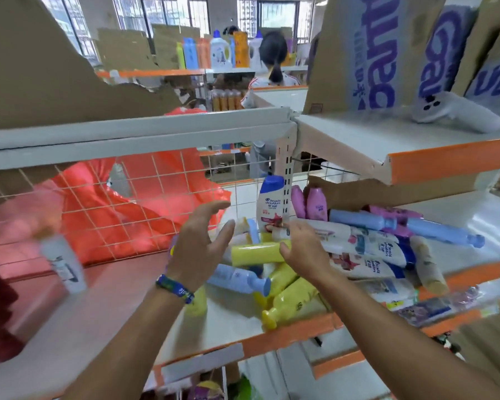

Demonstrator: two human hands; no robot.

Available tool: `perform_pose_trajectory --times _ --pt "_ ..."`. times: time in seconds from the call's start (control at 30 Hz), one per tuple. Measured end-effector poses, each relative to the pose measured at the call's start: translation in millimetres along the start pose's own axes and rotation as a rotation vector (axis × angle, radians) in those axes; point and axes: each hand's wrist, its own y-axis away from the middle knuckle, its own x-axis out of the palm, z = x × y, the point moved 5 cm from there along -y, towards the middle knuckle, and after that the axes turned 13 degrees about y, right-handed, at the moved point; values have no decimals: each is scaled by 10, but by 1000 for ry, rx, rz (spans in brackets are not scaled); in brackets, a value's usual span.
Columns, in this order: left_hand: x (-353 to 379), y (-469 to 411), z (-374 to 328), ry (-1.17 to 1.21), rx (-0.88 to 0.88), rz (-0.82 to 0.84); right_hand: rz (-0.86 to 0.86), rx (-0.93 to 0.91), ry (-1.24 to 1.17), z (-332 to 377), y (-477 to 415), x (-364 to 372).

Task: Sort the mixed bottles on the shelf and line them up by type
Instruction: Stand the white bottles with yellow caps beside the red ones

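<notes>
Two bare forearms reach in from below, the left with a blue woven wristband [175, 288]. The left hand [202, 243] hovers over the pile with its fingers spread apart and straight, holding nothing. Just beside it, the right hand [305, 249] has its thumb and fingers curled round the right end of a yellow bottle [256, 254] that lies on its side on top of the heap.

The mixed bottles lie jumbled on the white shelf [295, 332] with the orange front edge. More yellow ones [292, 301] are nearest the edge, with a pale blue bottle [237, 280] across them. To the right, white shampoo bottles [367, 246] lie stacked under the right wrist, with long blue bottles [358, 219] behind. One white bottle with a blue cap [269, 202] stands upright at the back, beside two pink bottles [316, 204].

At the left a blurred white bottle [62, 264] stands before a wire grid [127, 203], with a red plastic bag [107, 215] behind it. Cartons [367, 53] stand on the shelf above. Far off, a person [273, 59] faces another bottle shelf.
</notes>
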Motion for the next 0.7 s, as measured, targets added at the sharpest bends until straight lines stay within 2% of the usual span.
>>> perform_pose_trajectory --times 0.13,0.27,0.47,0.6,0.7 --pt "-518 -320 -19 -42 54 -80 -3 6 -4 99 -108 60" --pt "-835 -505 269 -67 23 -95 -16 -16 1 257 -200 142" --pt "-767 -483 1108 -148 -125 130 -27 28 -7 250 -279 203" --pt "-364 -433 1464 -62 -272 302 -82 55 -3 90 -239 169" --pt "-30 -477 1652 -34 -283 430 -65 110 44 -92 -170 124"
